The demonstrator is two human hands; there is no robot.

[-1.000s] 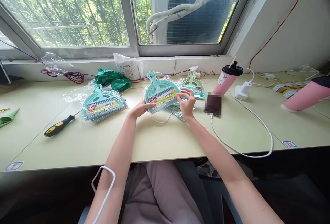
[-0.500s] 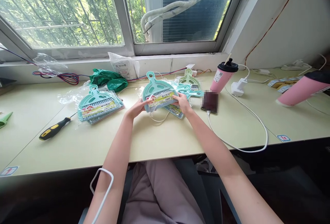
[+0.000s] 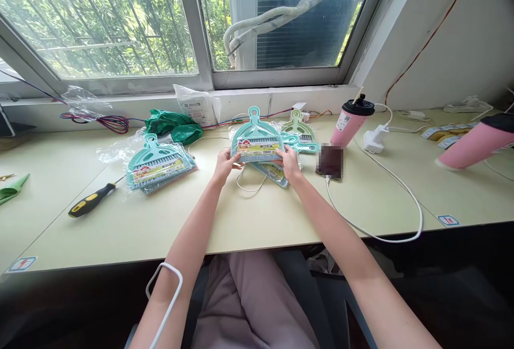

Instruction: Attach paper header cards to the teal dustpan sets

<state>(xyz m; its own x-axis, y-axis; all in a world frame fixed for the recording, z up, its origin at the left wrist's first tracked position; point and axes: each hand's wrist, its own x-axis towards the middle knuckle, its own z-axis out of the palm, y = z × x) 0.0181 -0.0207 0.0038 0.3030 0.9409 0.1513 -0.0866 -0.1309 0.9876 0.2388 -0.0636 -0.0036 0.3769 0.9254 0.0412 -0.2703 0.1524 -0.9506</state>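
Observation:
Between my two hands I hold a mint-green dustpan and brush set [image 3: 259, 136] in clear wrap, handle pointing away and printed label facing me. My left hand [image 3: 227, 166] grips its lower left corner, and my right hand [image 3: 289, 160] is closed on the lower right one. Beneath and behind it lie more wrapped sets, partly hidden, among them a blue-green one [image 3: 273, 173] and an olive-green one [image 3: 296, 124]. To the left, another pile of wrapped dustpan sets [image 3: 157, 169] rests on the table.
A yellow-and-black screwdriver [image 3: 91, 200] lies left of the pile, near a green bag [image 3: 172, 126]. Rightward are a dark blurred device [image 3: 330, 161] on a white cable [image 3: 417, 215], a pink cup [image 3: 350, 122], a white charger [image 3: 375, 139] and a second pink cup [image 3: 476, 143].
The held dustpan set has turned from tilted to nearly level, its handle swinging right. My left hand has shifted right with it; both hands keep their grip.

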